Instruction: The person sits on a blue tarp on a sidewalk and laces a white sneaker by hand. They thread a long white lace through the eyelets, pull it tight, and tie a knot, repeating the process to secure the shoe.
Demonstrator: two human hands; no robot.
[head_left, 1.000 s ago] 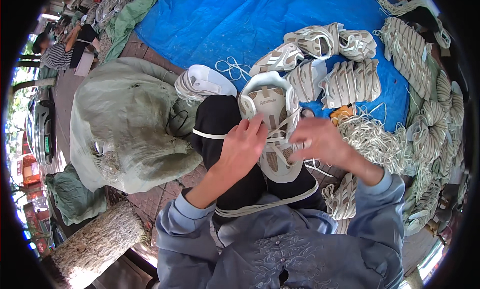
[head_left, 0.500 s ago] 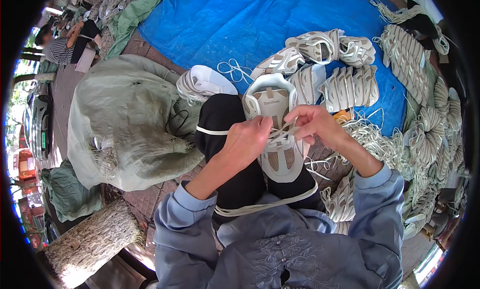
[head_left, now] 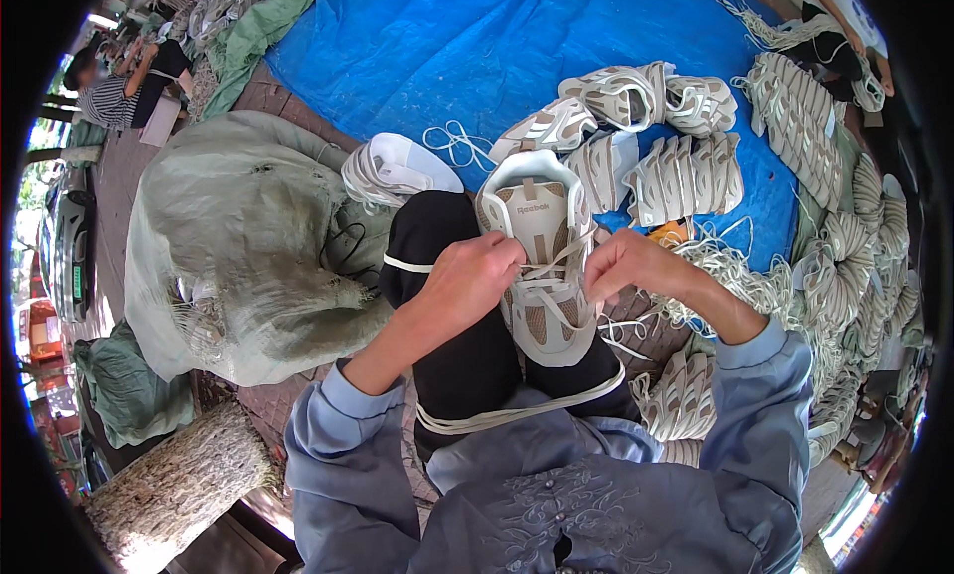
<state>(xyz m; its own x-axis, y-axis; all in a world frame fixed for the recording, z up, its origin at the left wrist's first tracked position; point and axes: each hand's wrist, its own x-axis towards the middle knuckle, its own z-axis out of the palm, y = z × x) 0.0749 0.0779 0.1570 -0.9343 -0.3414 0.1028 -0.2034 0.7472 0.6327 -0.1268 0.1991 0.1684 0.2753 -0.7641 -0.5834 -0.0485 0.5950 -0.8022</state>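
A beige and white sneaker upper (head_left: 537, 214) rests on my black-clad knees, its collar pointing away from me and its toe toward me. A flat off-white shoelace (head_left: 549, 288) crosses its lower eyelets, with a loose stretch rising toward the right edge. My left hand (head_left: 469, 284) is closed in a pinch at the upper's left eyelet row, on the lace. At the right edge my right hand (head_left: 636, 266) is closed too, fingertips together on the lace, partly hidden by the fingers. Off-white cord (head_left: 517, 409) runs across my thighs.
Stacked sneaker uppers (head_left: 686, 176) lie on a blue tarp (head_left: 477, 57) ahead. A heap of loose laces (head_left: 740, 276) is at right, beside more bundled uppers (head_left: 845, 266). A large grey-green sack (head_left: 238, 236) stands at left. Another person (head_left: 114, 95) sits far left.
My hands were close together over the middle of the laces. Now they are apart, the right hand lower at the upper's right edge and the left slightly further left.
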